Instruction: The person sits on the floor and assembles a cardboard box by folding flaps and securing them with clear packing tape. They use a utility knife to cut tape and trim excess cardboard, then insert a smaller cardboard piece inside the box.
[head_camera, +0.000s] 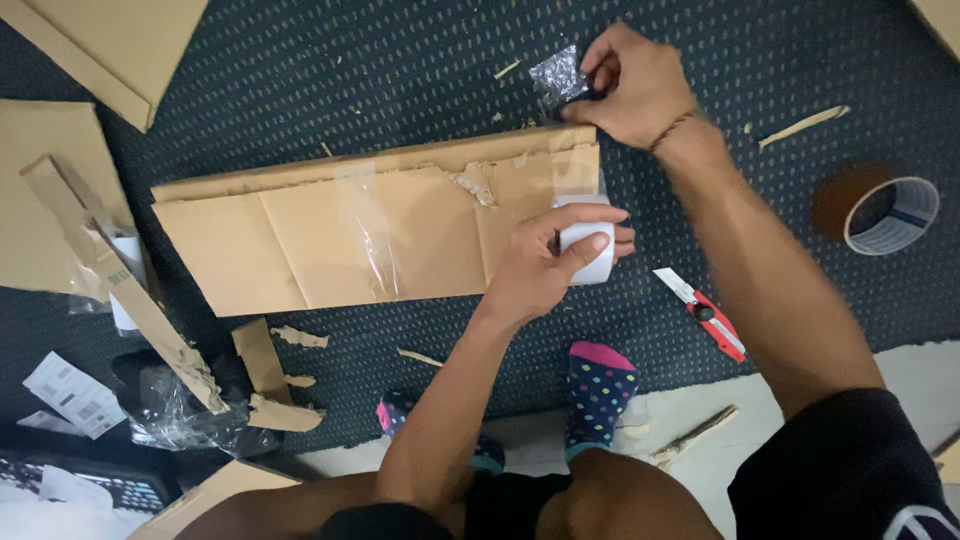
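A white roll of clear tape (588, 252) sat gripped at the right end of the cardboard panel (375, 232), at about three o'clock from its middle. The brown, folded panel lay flat on the carpet, its top layer torn near one o'clock and clear tape strips crossing it. A crinkled clear tape end (556, 76) stood pinched beyond its upper right corner.
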